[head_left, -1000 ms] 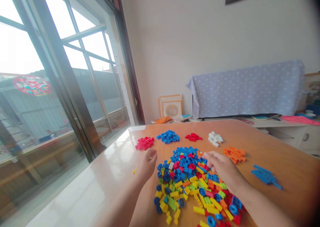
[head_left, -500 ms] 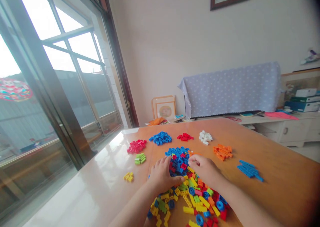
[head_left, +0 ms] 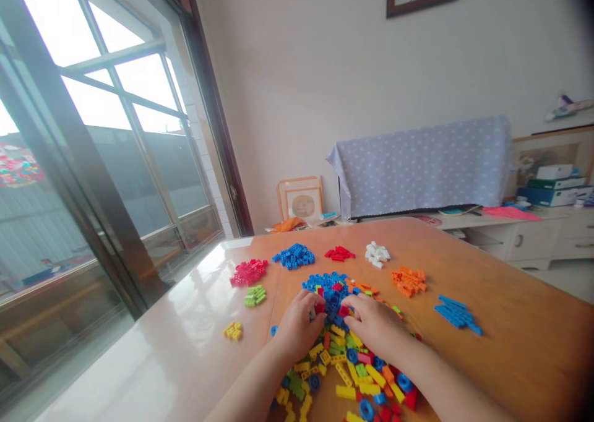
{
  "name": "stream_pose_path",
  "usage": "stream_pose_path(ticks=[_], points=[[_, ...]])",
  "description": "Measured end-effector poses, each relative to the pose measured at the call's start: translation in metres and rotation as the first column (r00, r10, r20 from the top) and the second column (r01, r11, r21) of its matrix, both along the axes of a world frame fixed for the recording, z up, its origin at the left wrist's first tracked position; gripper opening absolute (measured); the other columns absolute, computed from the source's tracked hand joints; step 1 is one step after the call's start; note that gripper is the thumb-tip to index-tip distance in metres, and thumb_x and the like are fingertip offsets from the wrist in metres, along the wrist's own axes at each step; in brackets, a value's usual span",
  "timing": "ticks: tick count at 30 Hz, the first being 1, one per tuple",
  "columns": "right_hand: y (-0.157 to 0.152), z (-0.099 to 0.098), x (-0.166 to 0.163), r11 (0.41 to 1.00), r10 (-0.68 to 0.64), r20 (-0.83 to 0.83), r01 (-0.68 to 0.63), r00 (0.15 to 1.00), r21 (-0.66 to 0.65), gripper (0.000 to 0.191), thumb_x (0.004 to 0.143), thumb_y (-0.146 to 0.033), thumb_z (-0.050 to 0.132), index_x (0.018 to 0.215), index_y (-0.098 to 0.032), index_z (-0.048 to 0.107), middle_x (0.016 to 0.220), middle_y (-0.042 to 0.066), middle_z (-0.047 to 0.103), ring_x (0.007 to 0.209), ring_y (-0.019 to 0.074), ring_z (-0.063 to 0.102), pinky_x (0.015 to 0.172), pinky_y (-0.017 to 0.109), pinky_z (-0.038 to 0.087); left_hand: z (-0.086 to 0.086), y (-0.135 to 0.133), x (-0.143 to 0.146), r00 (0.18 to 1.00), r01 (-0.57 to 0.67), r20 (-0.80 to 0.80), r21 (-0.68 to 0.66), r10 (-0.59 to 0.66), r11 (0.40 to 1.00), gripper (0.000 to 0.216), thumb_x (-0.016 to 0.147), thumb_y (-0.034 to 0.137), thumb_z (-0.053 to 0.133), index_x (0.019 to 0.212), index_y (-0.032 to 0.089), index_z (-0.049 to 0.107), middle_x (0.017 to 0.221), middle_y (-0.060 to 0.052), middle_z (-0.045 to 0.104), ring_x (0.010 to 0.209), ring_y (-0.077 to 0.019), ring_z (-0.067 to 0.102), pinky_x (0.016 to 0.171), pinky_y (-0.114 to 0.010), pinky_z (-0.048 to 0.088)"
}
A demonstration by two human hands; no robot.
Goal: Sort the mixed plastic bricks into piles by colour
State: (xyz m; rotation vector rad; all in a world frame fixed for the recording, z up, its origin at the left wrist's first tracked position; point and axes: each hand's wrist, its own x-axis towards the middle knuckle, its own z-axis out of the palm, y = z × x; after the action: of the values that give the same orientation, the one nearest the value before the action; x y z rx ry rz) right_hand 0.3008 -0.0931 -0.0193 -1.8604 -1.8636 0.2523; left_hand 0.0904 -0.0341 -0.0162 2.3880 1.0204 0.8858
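A heap of blue toy bricks [head_left: 327,281] lies in front of me, with a few red ones among it. At its left side my left hand [head_left: 299,326] curls its thumb and fingers round a red brick [head_left: 319,309], which is partly hidden. My right hand [head_left: 378,323] reaches in from the other side, its bent fingertips closed at another red brick [head_left: 344,310]. Between my forearms spread loose mixed pieces: yellow bricks [head_left: 346,392], blue wheel-like rings [head_left: 366,408], and green, orange and red ones.
Sorted piles ring the heap: pink [head_left: 249,272], blue [head_left: 294,257], red [head_left: 340,253], white [head_left: 377,254], orange [head_left: 408,281], long blue [head_left: 458,314], green [head_left: 255,296] and yellow [head_left: 232,330]. The wooden table [head_left: 510,348] stands beside a large window [head_left: 139,131].
My left thumb has drawn in toward the fingers. My right hand has come down onto the heap and uncovered orange pieces behind it. The view has shifted slightly.
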Motion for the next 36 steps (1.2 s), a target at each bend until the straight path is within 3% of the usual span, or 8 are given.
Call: stream_pose_path(ticks=[6, 13, 17, 20, 25, 28, 32, 36], points=[[-0.002, 0.002, -0.003, 0.999, 0.037, -0.007, -0.037, 0.999, 0.006, 0.026, 0.083, -0.022, 0.056, 0.105, -0.030, 0.068, 0.099, 0.001, 0.065, 0.077, 0.0151, 0.059, 0.065, 0.026, 0.032, 0.008, -0.005, -0.005, 0.997, 0.079, -0.019, 0.053, -0.078, 0.995, 0.018, 0.088, 0.021, 0.056, 0.100, 0.026, 0.067, 0.105, -0.007, 0.066, 0.099, -0.0229, 0.062, 0.088, -0.036, 0.051], [-0.003, 0.001, -0.004, 0.999, 0.045, -0.047, -0.044, 0.998, 0.023, 0.024, 0.081, -0.018, 0.056, 0.100, -0.027, 0.067, 0.101, 0.002, 0.064, 0.084, 0.0174, 0.061, 0.071, 0.027, 0.036, 0.017, -0.015, -0.004, 0.991, 0.067, -0.125, 0.174, -0.046, 0.982, 0.025, 0.093, 0.024, 0.051, 0.110, 0.030, 0.068, 0.107, -0.007, 0.071, 0.106, -0.0262, 0.061, 0.093, -0.043, 0.048], [0.000, -0.001, -0.002, 0.995, 0.050, -0.125, -0.039, 0.991, 0.089, 0.023, 0.081, -0.019, 0.052, 0.099, -0.025, 0.065, 0.101, 0.003, 0.065, 0.078, 0.0171, 0.060, 0.071, 0.028, 0.040, 0.014, -0.016, -0.004, 0.994, 0.105, -0.047, 0.125, -0.100, 0.987, 0.028, 0.095, 0.023, 0.047, 0.118, 0.026, 0.063, 0.111, -0.008, 0.069, 0.106, -0.0239, 0.063, 0.092, -0.038, 0.051], [0.001, -0.001, -0.002, 0.990, 0.072, -0.228, -0.042, 0.971, 0.131, 0.019, 0.080, -0.018, 0.051, 0.095, -0.024, 0.063, 0.096, 0.002, 0.066, 0.079, 0.0178, 0.061, 0.072, 0.029, 0.043, 0.012, -0.017, -0.004, 0.997, 0.071, 0.019, 0.076, -0.073, 0.995, 0.028, 0.096, 0.024, 0.047, 0.121, 0.026, 0.060, 0.114, -0.008, 0.069, 0.107, -0.0222, 0.064, 0.095, -0.036, 0.052], [0.004, -0.001, -0.004, 0.987, 0.144, -0.467, -0.093, 0.872, 0.130, 0.017, 0.079, -0.017, 0.052, 0.092, -0.023, 0.060, 0.087, 0.000, 0.071, 0.081, 0.0178, 0.066, 0.075, 0.029, 0.048, 0.013, -0.020, -0.002, 0.995, 0.013, 0.102, -0.011, -0.012, 1.000, 0.027, 0.094, 0.025, 0.052, 0.120, 0.027, 0.058, 0.118, -0.007, 0.068, 0.107, -0.0210, 0.065, 0.093, -0.033, 0.054], [0.006, -0.002, -0.005, 0.986, 0.161, -0.526, -0.111, 0.835, 0.125, 0.016, 0.078, -0.018, 0.054, 0.093, -0.022, 0.060, 0.089, 0.001, 0.072, 0.086, 0.0183, 0.067, 0.079, 0.029, 0.050, 0.012, -0.020, -0.002, 0.993, 0.007, 0.118, -0.023, -0.005, 1.000, 0.026, 0.093, 0.027, 0.054, 0.119, 0.027, 0.057, 0.119, -0.006, 0.068, 0.106, -0.0205, 0.065, 0.092, -0.033, 0.054], [0.006, -0.004, -0.002, 0.989, 0.137, -0.491, -0.094, 0.861, 0.111, 0.016, 0.080, -0.021, 0.053, 0.094, -0.022, 0.061, 0.090, 0.001, 0.072, 0.084, 0.0176, 0.067, 0.077, 0.029, 0.049, 0.007, -0.016, -0.005, 0.995, -0.013, 0.101, -0.028, 0.016, 1.000, 0.025, 0.092, 0.028, 0.055, 0.117, 0.027, 0.057, 0.116, -0.005, 0.069, 0.105, -0.0206, 0.066, 0.093, -0.034, 0.054], [0.001, 0.000, 0.002, 0.997, -0.002, -0.273, 0.023, 0.962, 0.074, 0.018, 0.080, -0.023, 0.054, 0.094, -0.025, 0.064, 0.094, 0.001, 0.070, 0.087, 0.0193, 0.064, 0.074, 0.029, 0.044, 0.009, -0.012, -0.009, 0.997, -0.075, 0.030, 0.036, 0.074, 0.997, 0.028, 0.091, 0.026, 0.056, 0.119, 0.028, 0.059, 0.112, -0.006, 0.071, 0.104, -0.0227, 0.066, 0.094, -0.037, 0.052]])
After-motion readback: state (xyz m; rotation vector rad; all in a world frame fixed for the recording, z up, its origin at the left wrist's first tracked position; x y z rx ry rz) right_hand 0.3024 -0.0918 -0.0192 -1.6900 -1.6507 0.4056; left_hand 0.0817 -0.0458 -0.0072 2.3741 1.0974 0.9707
